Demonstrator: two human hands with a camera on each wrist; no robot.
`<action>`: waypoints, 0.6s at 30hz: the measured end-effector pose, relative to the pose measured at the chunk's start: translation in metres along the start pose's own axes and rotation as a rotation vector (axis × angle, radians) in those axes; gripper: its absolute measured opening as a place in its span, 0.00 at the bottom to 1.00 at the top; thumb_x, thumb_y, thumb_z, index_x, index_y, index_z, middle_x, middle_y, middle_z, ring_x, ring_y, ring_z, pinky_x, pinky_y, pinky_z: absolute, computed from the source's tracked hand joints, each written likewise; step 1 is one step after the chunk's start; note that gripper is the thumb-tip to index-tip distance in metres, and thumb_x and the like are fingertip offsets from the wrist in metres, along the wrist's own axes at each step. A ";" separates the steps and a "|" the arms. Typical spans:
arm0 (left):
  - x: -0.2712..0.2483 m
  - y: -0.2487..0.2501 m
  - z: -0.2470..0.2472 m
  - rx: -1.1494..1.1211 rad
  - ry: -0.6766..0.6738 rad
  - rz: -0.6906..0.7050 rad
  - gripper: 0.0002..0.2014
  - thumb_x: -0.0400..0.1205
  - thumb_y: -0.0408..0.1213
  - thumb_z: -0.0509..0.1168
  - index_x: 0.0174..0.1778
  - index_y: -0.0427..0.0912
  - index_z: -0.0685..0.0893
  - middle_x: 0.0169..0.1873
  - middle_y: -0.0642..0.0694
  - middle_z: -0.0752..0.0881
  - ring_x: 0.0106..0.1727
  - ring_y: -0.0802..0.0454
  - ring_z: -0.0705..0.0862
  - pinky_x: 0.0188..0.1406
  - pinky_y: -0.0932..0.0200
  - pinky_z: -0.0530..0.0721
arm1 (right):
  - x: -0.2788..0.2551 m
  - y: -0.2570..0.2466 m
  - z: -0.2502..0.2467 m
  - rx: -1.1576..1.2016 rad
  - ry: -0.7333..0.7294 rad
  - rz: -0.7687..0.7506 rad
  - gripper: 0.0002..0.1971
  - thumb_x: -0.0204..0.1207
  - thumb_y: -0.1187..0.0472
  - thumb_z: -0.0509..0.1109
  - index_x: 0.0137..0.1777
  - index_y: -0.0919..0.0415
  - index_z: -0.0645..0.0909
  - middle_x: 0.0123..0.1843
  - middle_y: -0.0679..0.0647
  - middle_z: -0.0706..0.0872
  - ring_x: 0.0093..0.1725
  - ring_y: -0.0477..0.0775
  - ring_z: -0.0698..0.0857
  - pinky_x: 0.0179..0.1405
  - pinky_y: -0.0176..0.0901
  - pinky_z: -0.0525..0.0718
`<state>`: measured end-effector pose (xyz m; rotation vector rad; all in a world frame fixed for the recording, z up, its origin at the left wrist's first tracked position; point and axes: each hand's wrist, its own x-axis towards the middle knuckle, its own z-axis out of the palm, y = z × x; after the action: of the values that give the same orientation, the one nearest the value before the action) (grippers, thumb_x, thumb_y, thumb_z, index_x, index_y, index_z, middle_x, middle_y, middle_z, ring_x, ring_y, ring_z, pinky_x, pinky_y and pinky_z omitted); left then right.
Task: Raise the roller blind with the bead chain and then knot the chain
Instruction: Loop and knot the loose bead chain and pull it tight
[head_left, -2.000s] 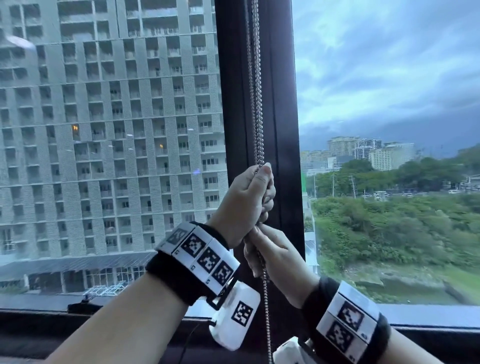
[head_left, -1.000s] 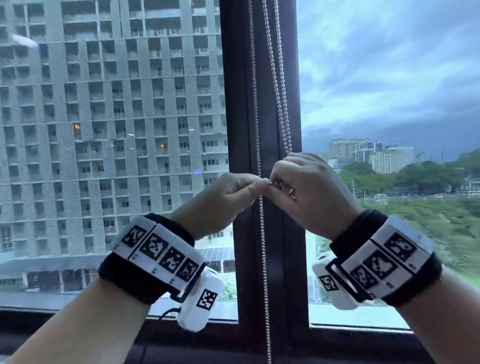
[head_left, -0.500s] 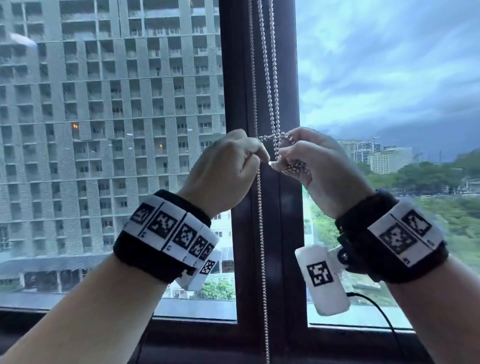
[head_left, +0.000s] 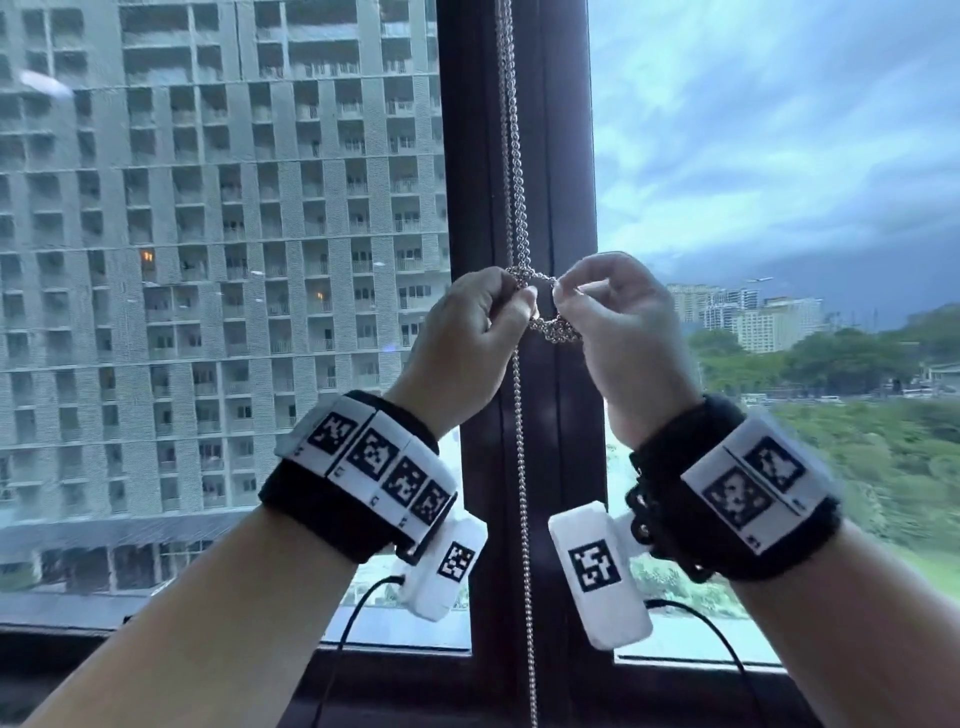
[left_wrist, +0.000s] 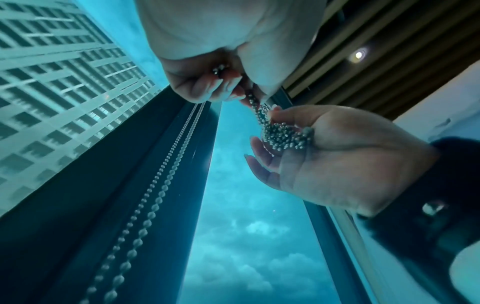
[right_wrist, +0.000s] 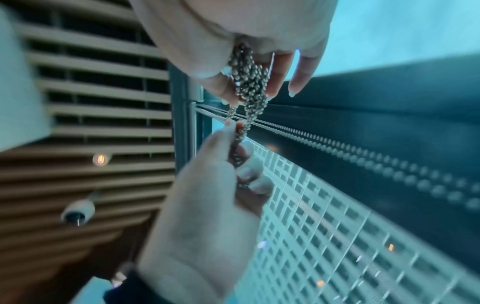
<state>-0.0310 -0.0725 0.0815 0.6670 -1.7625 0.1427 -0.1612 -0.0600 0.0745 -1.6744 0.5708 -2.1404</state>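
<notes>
Against the dark window post (head_left: 467, 208), both hands pinch the bead chain (head_left: 514, 156), left hand (head_left: 462, 348) holding the loop, right hand (head_left: 628, 332) cradling bunched beads; knotting seems underway, and next likely needs pulling snug.

You have a silver bead chain (head_left: 514, 156) against the dark brown, nearly black window frame (head_left: 566, 156). On both wrists you wear black wristbands (head_left: 317, 514) with white panels printed in black square-code patterns, and the white camera pods (head_left: 597, 577) below them carry the same black code squares. To the left, the apartment tower (head_left: 218, 260) is pale grey with a regular grid of dark windows, a few lit orange. To the right the sky (head_left: 779, 130) is blue-grey with white cloud, over green trees (head_left: 883, 457).
</notes>
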 end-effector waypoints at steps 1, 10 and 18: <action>-0.001 0.001 0.000 -0.029 -0.022 -0.022 0.14 0.83 0.41 0.58 0.38 0.35 0.76 0.25 0.55 0.69 0.24 0.61 0.65 0.26 0.62 0.66 | 0.001 0.004 0.000 -0.158 0.019 -0.137 0.10 0.74 0.70 0.69 0.38 0.54 0.82 0.34 0.61 0.83 0.30 0.56 0.76 0.30 0.44 0.73; -0.001 0.013 -0.004 -0.576 -0.209 -0.274 0.16 0.86 0.34 0.48 0.33 0.45 0.71 0.24 0.51 0.66 0.22 0.58 0.64 0.24 0.61 0.64 | 0.003 0.009 0.009 -0.314 -0.304 -0.127 0.15 0.79 0.60 0.57 0.50 0.66 0.84 0.48 0.60 0.86 0.51 0.54 0.82 0.57 0.57 0.80; -0.002 0.008 -0.011 -0.963 -0.477 -0.319 0.12 0.85 0.41 0.51 0.38 0.46 0.76 0.25 0.53 0.72 0.22 0.60 0.68 0.25 0.64 0.67 | 0.009 -0.005 -0.001 0.296 -0.398 0.279 0.13 0.80 0.62 0.63 0.57 0.70 0.83 0.36 0.53 0.82 0.32 0.48 0.81 0.42 0.43 0.75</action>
<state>-0.0252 -0.0601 0.0854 0.2522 -1.8602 -1.0971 -0.1644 -0.0604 0.0843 -1.6753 0.3265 -1.5547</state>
